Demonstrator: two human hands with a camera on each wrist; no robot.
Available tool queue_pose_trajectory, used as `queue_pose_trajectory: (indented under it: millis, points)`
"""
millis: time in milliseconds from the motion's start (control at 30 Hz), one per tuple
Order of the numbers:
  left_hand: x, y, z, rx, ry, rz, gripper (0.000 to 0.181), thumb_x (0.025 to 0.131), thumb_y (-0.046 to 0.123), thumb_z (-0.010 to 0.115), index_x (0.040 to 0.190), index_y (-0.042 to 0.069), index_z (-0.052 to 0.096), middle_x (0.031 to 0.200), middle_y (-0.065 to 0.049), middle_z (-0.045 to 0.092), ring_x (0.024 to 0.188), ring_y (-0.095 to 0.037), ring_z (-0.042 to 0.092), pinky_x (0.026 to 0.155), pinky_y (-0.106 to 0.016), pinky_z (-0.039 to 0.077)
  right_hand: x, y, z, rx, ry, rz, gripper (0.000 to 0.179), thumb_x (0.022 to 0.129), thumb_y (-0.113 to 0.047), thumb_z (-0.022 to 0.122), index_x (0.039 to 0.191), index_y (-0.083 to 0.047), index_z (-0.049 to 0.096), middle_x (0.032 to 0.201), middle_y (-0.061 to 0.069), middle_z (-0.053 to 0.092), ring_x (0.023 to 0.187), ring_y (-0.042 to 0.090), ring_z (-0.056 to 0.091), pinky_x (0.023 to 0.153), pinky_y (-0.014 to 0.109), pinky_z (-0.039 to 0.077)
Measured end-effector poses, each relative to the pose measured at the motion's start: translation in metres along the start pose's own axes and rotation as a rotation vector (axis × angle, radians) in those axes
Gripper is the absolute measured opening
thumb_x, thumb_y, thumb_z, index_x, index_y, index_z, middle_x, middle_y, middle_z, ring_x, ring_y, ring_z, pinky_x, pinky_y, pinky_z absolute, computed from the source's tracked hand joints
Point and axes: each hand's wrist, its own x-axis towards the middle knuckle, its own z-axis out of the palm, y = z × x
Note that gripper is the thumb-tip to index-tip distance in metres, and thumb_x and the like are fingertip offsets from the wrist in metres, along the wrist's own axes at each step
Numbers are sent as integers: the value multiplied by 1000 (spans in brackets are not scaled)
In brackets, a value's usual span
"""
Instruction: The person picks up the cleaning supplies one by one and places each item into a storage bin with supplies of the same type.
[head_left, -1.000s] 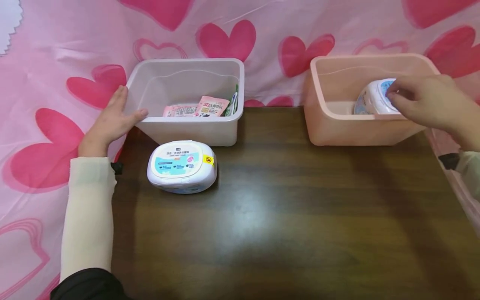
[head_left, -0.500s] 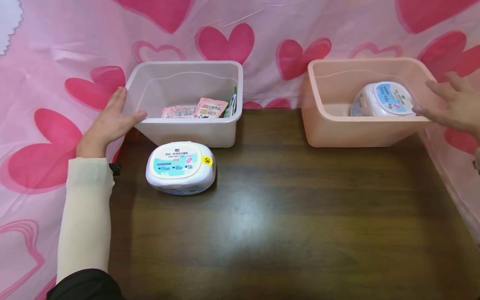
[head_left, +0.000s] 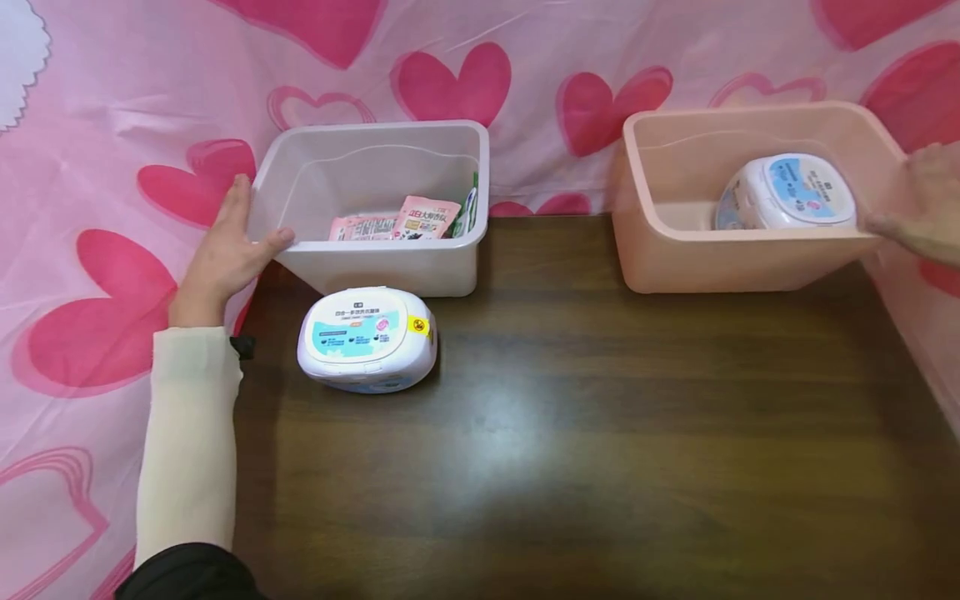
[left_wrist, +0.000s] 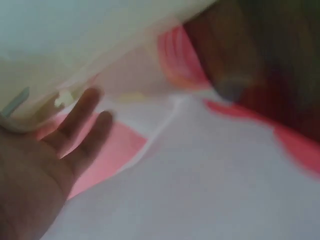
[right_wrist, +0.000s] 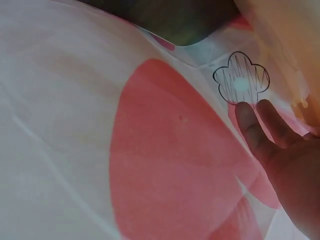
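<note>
In the head view my left hand (head_left: pixel 225 254) rests at the left side of a whitish plastic bin (head_left: pixel 375 262), thumb at the front corner of its rim. Its fingers look straight in the left wrist view. Pink printed sachets (head_left: pixel 426 218) and a green-edged packet (head_left: pixel 467 210) lie inside. At the far right, partly cut off by the frame, my right hand (head_left: pixel 930 208) touches the right end of a peach bin (head_left: pixel 738 262), fingers extended. A white lidded tub (head_left: pixel 810 190) with a blue label sits tilted in that bin. Another such tub (head_left: pixel 367 337) stands before the whitish bin.
Both bins stand at the back of a dark wooden table (head_left: pixel 570 400). Pink heart-printed cloth (head_left: pixel 532 50) hangs behind and along both sides. A gap of table separates the two bins.
My right hand has left the tub in the peach bin and moved right to the bin's side. The tub's lid is now uncovered. The left hand stays at its bin.
</note>
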Motion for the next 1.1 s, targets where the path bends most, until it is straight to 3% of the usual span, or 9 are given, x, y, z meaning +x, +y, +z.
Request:
queue_pose_trajectory:
  millis: [100,200,333,433,500,600,733,933,1100]
  points:
    - [-6,-9,9,-105,127,52,101,92,50,65,164,29,-4,170,1,-1,154,-24,-1,119,-60,10,-2,3,1,4,-11,-9,105,97,-60,48,141,28,13,133,51,18,130,65,15,117,63,3]
    - [-18,-20,20,-310,201,114,102,91,45,66,164,27,-2,169,1,4,151,-22,16,120,-43,21,-4,6,2,48,-52,11,101,98,-51,51,148,23,4,147,49,10,140,60,7,120,57,-3]
    - [-45,-32,42,-579,151,194,114,89,46,73,163,21,-11,168,-2,3,132,-18,47,97,-18,46,-8,11,3,67,-56,29,101,99,-50,51,151,19,0,153,46,4,146,55,1,120,55,-5]
    - [-71,-37,62,-677,63,217,120,89,50,74,161,20,-16,169,-4,-3,123,-14,54,86,-12,49,-10,10,2,93,-81,81,103,98,-52,52,152,15,-5,156,42,-3,146,53,-4,119,56,-7]
    - [-88,-38,74,-664,15,214,119,88,59,71,161,23,-16,169,-4,-5,130,-18,51,90,-12,47,-9,6,1,121,-108,122,105,98,-52,53,153,12,-10,157,38,-10,147,51,-10,118,57,-10]
    - [-110,-34,91,-634,-62,241,122,82,69,69,162,26,-12,169,-6,-3,148,-26,28,112,-18,27,-7,0,-1,152,-148,183,107,98,-52,53,152,7,-17,158,34,-18,146,49,-16,116,58,-13]
    - [-124,-26,106,-589,-122,314,133,70,64,82,163,27,-5,169,-11,-1,153,-27,1,121,-37,2,-4,-2,-2,176,-113,173,104,96,-47,57,154,11,-8,154,43,-2,141,59,1,116,63,-6]
    - [-124,-6,115,-360,-153,323,152,58,25,100,163,26,-9,168,-8,-10,152,-29,0,117,-65,8,-6,6,-1,201,-96,159,103,96,-44,58,154,11,-8,155,42,-4,142,59,0,117,63,-7]
    - [-117,12,123,-188,-150,372,147,61,25,98,163,22,-6,168,-6,-5,149,-37,10,107,-75,25,-5,11,2,204,-116,177,105,96,-44,58,154,9,-12,156,40,-9,144,57,-6,116,62,-9]
